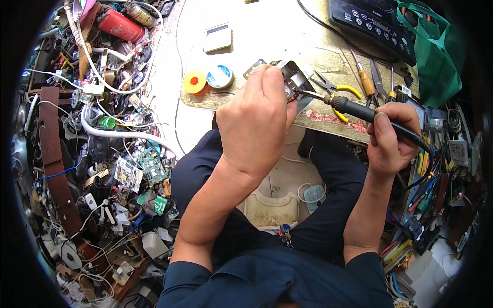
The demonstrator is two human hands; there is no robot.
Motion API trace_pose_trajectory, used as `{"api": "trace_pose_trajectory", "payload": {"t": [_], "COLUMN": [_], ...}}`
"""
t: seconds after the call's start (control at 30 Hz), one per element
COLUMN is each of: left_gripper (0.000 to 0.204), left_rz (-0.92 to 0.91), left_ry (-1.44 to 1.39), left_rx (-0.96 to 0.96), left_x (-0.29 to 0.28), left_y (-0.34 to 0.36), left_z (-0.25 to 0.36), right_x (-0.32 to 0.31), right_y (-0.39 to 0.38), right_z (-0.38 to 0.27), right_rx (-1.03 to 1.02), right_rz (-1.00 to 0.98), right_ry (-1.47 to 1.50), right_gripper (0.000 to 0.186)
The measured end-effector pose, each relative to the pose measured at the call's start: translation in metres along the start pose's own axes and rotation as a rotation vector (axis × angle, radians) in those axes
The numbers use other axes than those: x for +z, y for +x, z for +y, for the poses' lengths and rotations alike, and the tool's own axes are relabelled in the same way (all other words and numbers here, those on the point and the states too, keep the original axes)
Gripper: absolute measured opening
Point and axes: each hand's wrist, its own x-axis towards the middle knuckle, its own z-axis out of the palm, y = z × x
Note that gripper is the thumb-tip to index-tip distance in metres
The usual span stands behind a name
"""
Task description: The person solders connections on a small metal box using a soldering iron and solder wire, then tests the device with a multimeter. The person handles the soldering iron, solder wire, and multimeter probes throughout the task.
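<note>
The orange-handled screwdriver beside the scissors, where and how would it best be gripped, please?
Probably by the thick handle of the orange-handled screwdriver, from the near side and slightly left: the handle end lies nearest, the thin shaft points away, and the scissors lie close on its right.

White lettering and small symbols on a black cooktop (371, 28)
Left of it (well apart), a round tin (220, 76) wears blue-and-white print.
</note>
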Motion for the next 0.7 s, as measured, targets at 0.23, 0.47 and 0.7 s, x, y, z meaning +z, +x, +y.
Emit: {"api": "trace_pose_trajectory", "payload": {"t": [0.23, 0.47, 0.7], "left_gripper": [0.047, 0.045, 0.045], "left_rz": [-0.011, -0.003, 0.001], "left_ry": [-0.040, -0.049, -0.040], "left_rx": [0.014, 0.021, 0.026], "left_x": [0.0002, 0.0003, 0.0017], "left_y": [0.0006, 0.0006, 0.0001], "left_z": [-0.0032, -0.0044, -0.0055], "right_x": [0.0028, 0.0013, -0.0004], "right_y": [0.0012, 0.0013, 0.0019], "right_z": [0.0009, 0.0011, 0.0010], "right_rx": [0.007, 0.012, 0.016], "right_rz": [0.008, -0.004, -0.008], "right_ry": [-0.034, -0.018, -0.012], "right_gripper": [0.009, 0.009, 0.010]}}
